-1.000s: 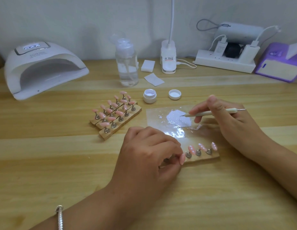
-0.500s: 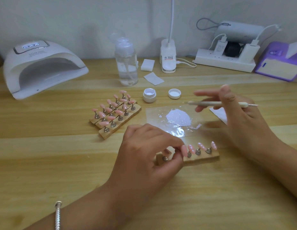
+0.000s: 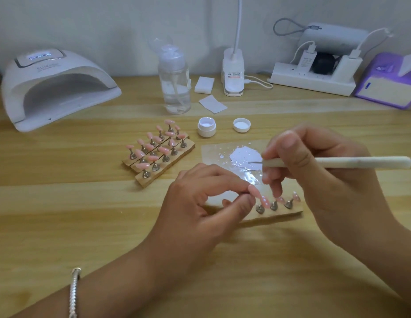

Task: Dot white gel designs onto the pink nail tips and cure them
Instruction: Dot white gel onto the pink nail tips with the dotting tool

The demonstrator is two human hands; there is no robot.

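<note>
My left hand [image 3: 206, 198] pinches one pink nail tip [image 3: 255, 192] between thumb and forefinger, just above the left end of a wooden strip [image 3: 280, 213]. That strip carries three more pink tips on metal stands, with white dots on them. My right hand [image 3: 314, 171] holds a white dotting pen [image 3: 351, 162] level, its thin metal point in the puddle of white gel [image 3: 244, 156] on a clear sheet [image 3: 213, 152]. Three more wooden strips with several plain pink tips [image 3: 157, 152] lie to the left.
A white curing lamp [image 3: 55, 88] stands at the back left, display lit. An open gel jar [image 3: 206, 127] and its lid [image 3: 241, 125] sit behind the sheet. A pump bottle [image 3: 174, 83], wipes [image 3: 212, 103], desk lamp base [image 3: 233, 74], power strip [image 3: 314, 81] and purple box [image 3: 388, 86] line the back.
My right hand lifted the pen off the gel, then brought its point back into the puddle. My left hand took one pink tip off the near strip and holds it raised.
</note>
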